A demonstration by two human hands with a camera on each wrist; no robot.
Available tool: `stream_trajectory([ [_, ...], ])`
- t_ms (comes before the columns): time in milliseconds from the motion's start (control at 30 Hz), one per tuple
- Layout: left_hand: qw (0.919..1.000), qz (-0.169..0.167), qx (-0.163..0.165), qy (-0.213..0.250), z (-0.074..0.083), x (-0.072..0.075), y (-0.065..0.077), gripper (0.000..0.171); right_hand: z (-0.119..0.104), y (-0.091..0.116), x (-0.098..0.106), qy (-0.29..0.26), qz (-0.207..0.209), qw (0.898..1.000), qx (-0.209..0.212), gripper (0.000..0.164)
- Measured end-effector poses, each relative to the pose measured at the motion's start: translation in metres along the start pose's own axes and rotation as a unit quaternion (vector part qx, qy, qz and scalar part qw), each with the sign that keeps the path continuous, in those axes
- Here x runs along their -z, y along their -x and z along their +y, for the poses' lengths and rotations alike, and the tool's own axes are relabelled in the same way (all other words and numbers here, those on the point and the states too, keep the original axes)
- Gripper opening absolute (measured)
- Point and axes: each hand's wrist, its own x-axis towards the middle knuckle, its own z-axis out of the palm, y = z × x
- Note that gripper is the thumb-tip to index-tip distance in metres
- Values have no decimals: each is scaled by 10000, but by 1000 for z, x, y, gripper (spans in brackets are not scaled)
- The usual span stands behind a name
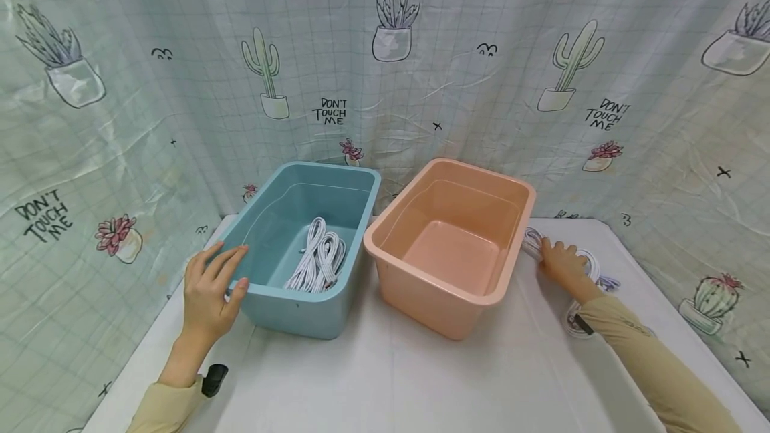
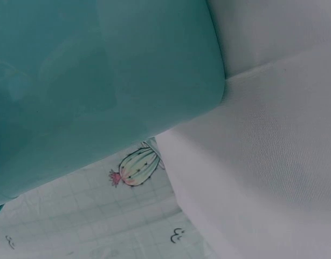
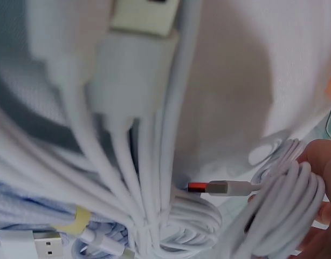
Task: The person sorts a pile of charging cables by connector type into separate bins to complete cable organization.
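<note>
My left hand (image 1: 207, 289) is at the near left corner of a blue plastic bin (image 1: 340, 296), fingers spread and relaxed at the rim. Bundled white cables (image 1: 315, 256) lie inside that bin. On the far right of the table, my right hand (image 1: 564, 266) grips a coiled white USB cable (image 3: 289, 208). In the right wrist view its plug (image 3: 219, 187), with an orange-red inside, sticks out to the left of the coil. Other white cables (image 3: 149, 178) and a lilac braided cable (image 3: 20, 208) with a yellow tie lie beside this hand.
An orange plastic bin (image 1: 442, 286) with bare floor stands between the blue bin and my right hand. Another white coil (image 1: 577, 327) lies partly under my right sleeve. A cactus-print curtain (image 1: 421, 85) hangs behind and around the white table (image 1: 373, 379).
</note>
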Motion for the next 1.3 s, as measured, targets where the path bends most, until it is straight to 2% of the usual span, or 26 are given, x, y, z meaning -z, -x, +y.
stream_trajectory([
  [267, 10000, 58, -7, -18, -1, 1, 0, 62, 3, 3, 13, 196, 453, 9985, 255, 35],
  [467, 9999, 99, -7, -29, -1, 2, -1, 62, 7, 7, 30, 544, 983, 9920, 571, 30],
  [600, 9999, 128, -26, -34, -2, 2, -2, 62, 13, 10, 38, 542, 1221, 9886, 692, 24],
  [867, 9998, 162, -73, -10, -2, 0, -2, 62, 32, 18, 47, 504, 1971, 9734, 1052, 23],
  [1133, 9999, 101, -47, 27, 0, -1, -1, 62, 41, 25, 63, 217, 2443, 9634, 1087, 22],
  [1300, 10000, 44, -31, 8, 0, -1, 0, 62, 44, 24, 75, 9, 2602, 9611, 921, 22],
])
